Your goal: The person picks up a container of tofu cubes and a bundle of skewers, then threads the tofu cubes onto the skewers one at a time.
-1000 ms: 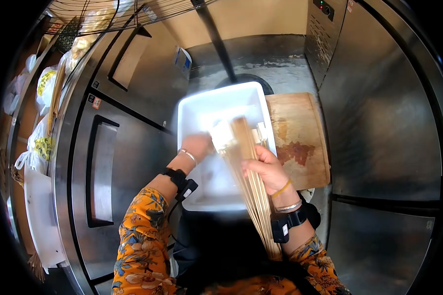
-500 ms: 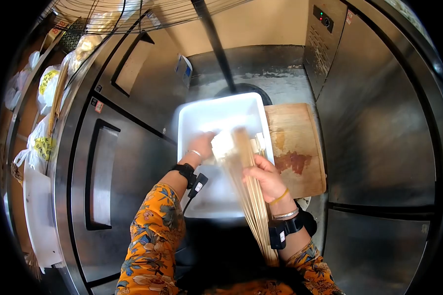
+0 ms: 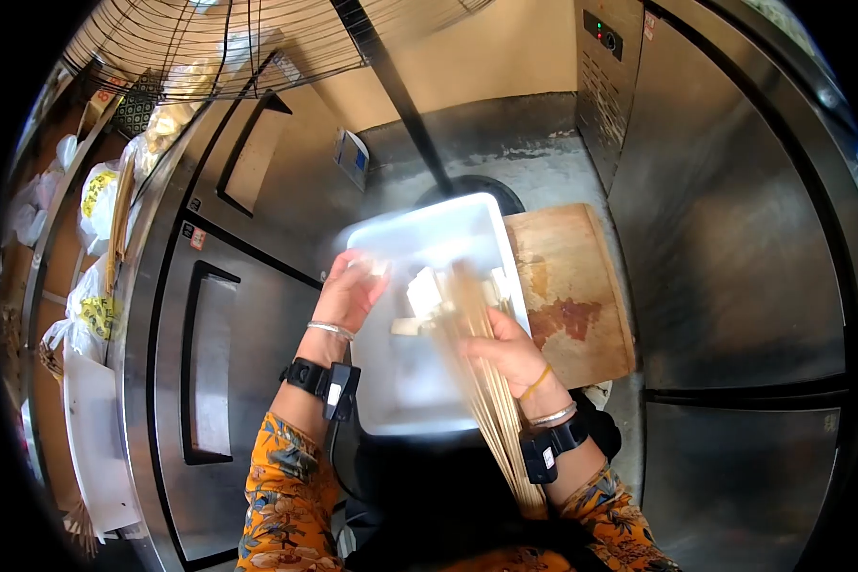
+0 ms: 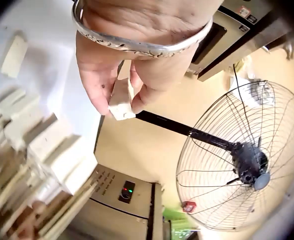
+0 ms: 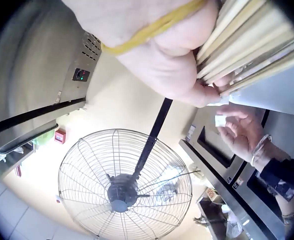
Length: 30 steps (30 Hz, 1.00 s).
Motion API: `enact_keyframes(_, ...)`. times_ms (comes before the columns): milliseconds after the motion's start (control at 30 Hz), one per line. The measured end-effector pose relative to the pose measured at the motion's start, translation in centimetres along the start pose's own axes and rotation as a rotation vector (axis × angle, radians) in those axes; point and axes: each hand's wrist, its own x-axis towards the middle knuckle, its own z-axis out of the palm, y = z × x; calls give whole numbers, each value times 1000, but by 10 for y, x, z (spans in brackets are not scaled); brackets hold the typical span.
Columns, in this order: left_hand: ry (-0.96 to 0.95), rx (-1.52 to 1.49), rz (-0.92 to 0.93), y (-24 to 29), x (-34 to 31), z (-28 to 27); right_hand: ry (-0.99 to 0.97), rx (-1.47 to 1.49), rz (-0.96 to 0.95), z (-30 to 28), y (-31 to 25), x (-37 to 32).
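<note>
My left hand (image 3: 345, 297) is raised over the left side of a white plastic basin (image 3: 419, 424). Thumb and fingers pinch a small white rectangular block (image 4: 122, 101), tofu-like in look, seen clearly in the left wrist view. My right hand (image 3: 513, 357) grips a fanned bundle of wooden skewers (image 3: 494, 405) that slants across the basin's right side. White blocks (image 3: 423, 292) sit at the upper ends of several skewers, partly blurred in the head view. One loose white block (image 4: 14, 56) lies on the basin floor, left of the skewer tops in the head view.
A stained wooden board (image 3: 577, 286) lies right of the basin. Steel cabinets (image 3: 734, 248) stand at the right, others (image 3: 214, 362) at the left. A caged fan (image 5: 122, 192) on a black pole (image 3: 391, 86) stands ahead. Plastic bags (image 3: 95, 205) fill the left shelf.
My left hand was down in the basin beside the skewer tops; it has moved up and left, now with a white block showing in its fingers. The right hand keeps its grip on the skewers.
</note>
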Motion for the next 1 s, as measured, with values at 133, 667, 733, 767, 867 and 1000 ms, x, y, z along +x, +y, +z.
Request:
enact_keyframes(133,-99,-177,-7,7,-13,26,-26,-40,-15,-5,2,-1)
enact_keyframes(667,-76,70,-77,13,-12,60,-120,-146,-118,4,-6,-5)
enact_keyframes(733,-100,120,-69,13,-13,61,-118,-147,-114,6,-8,-6)
enact_keyframes(767,-111,145,-64,14,-14,61,-116,-143,-112,7,-8,-6)
enact_keyframes(867,-107,210,-44,12,-15,62,-110,-132,-111,7,-6,-6)
enact_keyframes(1000,-67,383,0,12,-23,70,-90,-156,-113,7,-6,-6)
